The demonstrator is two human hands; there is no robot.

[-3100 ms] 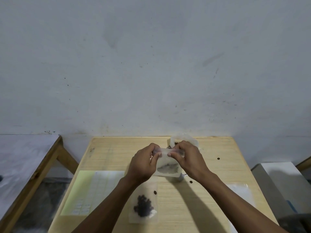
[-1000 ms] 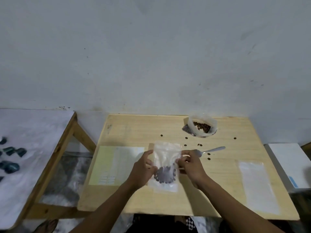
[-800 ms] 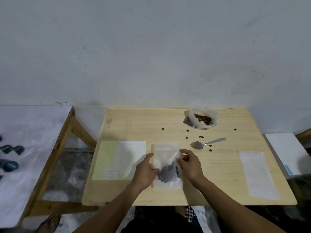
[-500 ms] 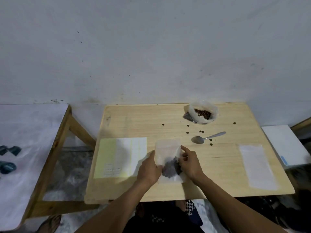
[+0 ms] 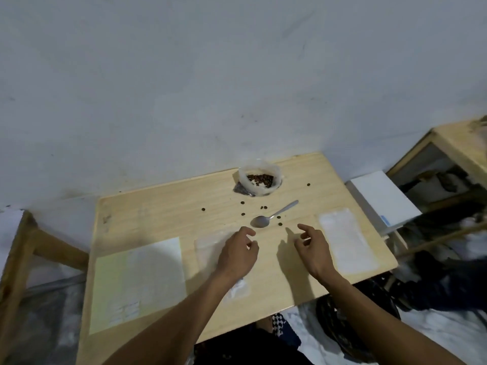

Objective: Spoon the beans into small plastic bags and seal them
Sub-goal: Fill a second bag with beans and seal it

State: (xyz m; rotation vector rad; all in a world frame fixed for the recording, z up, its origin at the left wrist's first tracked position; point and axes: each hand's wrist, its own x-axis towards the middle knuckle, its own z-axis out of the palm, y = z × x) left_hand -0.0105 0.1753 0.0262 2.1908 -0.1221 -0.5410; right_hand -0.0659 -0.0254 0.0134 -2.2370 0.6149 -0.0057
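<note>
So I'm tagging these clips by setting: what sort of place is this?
Probably a plain home or small workshop room, not a kitchen: a bare pale wooden table against a scuffed white wall, a clear plastic bag of brown beans and a metal spoon on it.

We see dark brown beans (image 5: 260,179) in a clear white bag (image 5: 259,189) on our pale wooden table (image 5: 163,214). Our spoon (image 5: 274,215) is silver, and the sheet (image 5: 137,280) is yellow-green fading to white.

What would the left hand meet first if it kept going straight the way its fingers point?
Probably the spoon. The left hand is open, its fingers aimed up the table toward the spoon's bowl just beyond the fingertips. Height above the table is unclear from one view, so it might pass over it toward the loose beans.
</note>
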